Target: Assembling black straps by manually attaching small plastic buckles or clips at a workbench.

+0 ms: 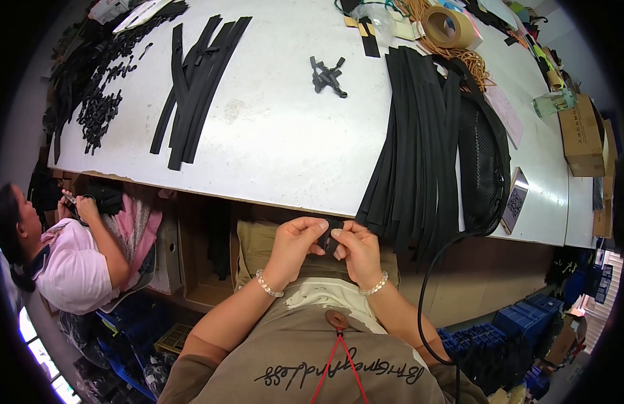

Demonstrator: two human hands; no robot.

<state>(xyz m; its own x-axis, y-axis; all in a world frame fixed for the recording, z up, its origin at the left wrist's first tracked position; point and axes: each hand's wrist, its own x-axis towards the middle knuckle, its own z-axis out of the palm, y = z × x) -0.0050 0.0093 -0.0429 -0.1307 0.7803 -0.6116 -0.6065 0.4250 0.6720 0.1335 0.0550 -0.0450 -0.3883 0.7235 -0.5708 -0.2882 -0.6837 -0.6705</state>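
Close to my body, just off the table's front edge, a short length of black strip (333, 237) is pinched between my two hands. My left hand (299, 246) grips one side with thumb and forefinger, and my right hand (356, 249) pinches the other. Most of the piece is hidden by my fingers. Right of my hands a thick bundle of long flat black strips (420, 135) hangs over the edge. Farther out lies a small pile of black zipper pulls (329, 76). More black strips (197, 101) lie crossed at the left.
Many small black pulls (100, 114) are heaped at the table's (278, 148) far left. At right are a black mesh bag (482, 155), a phone (516, 200), a tape roll (448, 27), tan cord and a cardboard box (581, 138). A co-worker (80, 259) sits at left.
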